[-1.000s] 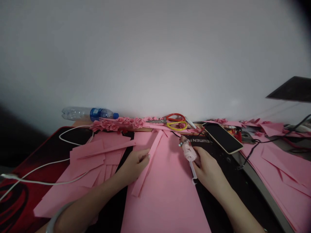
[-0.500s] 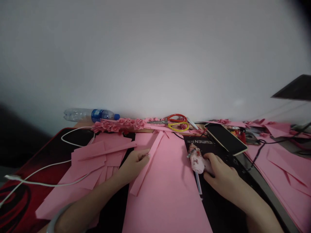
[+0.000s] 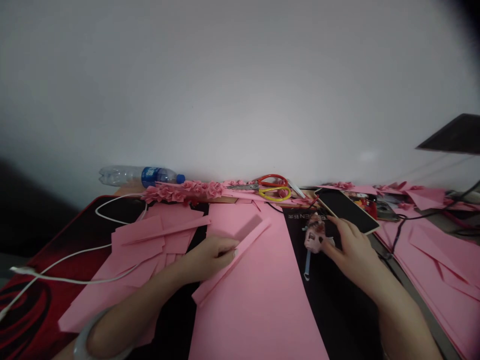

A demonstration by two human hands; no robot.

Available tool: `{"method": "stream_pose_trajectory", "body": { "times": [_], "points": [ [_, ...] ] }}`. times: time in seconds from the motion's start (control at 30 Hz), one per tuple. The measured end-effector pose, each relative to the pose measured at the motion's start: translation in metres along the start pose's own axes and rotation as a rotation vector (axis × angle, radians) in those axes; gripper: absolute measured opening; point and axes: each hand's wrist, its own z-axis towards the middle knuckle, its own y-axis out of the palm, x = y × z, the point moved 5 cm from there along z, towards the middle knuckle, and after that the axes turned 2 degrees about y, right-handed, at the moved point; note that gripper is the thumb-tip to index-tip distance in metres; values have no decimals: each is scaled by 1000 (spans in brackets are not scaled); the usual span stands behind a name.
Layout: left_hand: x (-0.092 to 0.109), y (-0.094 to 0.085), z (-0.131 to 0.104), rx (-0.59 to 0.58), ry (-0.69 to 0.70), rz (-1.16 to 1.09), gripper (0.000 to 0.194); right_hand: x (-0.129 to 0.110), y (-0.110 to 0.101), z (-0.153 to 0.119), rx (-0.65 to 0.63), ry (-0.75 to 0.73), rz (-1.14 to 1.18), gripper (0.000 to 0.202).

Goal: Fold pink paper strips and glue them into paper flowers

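Observation:
My left hand (image 3: 212, 257) is closed, with thumb and fingers pinching a folded pink paper strip (image 3: 247, 245). The strip slants up to the right over a large pink paper sheet (image 3: 258, 295). On the right, a pale pink glue gun (image 3: 315, 232) with a stained front lies over the black mat, nozzle towards the wall and a glue stick (image 3: 307, 265) poking out of its back. My right hand (image 3: 354, 250) has its thumb and fingers around the gun's handle, which is mostly hidden.
Cut pink papers (image 3: 138, 240) and a white cable (image 3: 78, 282) lie on the left. Along the wall are a plastic bottle (image 3: 123, 176), paper flowers (image 3: 183, 191) and scissors (image 3: 275, 194). A phone (image 3: 348, 210) and more pink paper (image 3: 438, 260) are at right.
My right hand has moved the glue gun slightly away from me and to the right. The strip in my left hand has tilted further to the right.

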Motion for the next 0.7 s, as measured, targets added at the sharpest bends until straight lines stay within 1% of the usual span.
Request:
{"method": "stream_pose_trajectory", "body": {
  "times": [0.07, 0.13, 0.17, 0.23, 0.3, 0.37, 0.47, 0.57, 0.7],
  "points": [
    [4, -1, -1, -26, 35, 68, 30, -11, -8, 4, 69, -130, 171, 40],
    [8, -2, -3, -57, 56, 139, 27, -28, -13, 6, 55, -247, 308, 32],
    [10, -3, -3, -70, 64, 169, 25, -39, -13, 5, 22, -299, 358, 30],
    [12, -4, -4, -79, 83, 222, 21, -63, -11, 1, -86, -417, 422, 28],
    [14, -5, -4, -68, 109, 273, 19, -87, -5, -4, -198, -538, 456, 28],
    [15, -5, -4, -64, 128, 324, 20, -105, 1, -8, -276, -628, 465, 26],
    [17, -6, -3, -51, 148, 389, 23, -117, 10, -8, -337, -705, 435, 24],
    [17, -9, -3, -12, 168, 438, 24, -120, 14, -3, -379, -713, 403, 24],
    [10, -12, 1, 43, 180, 489, 25, -124, 15, 2, -398, -714, 347, 23]
  ]
}}
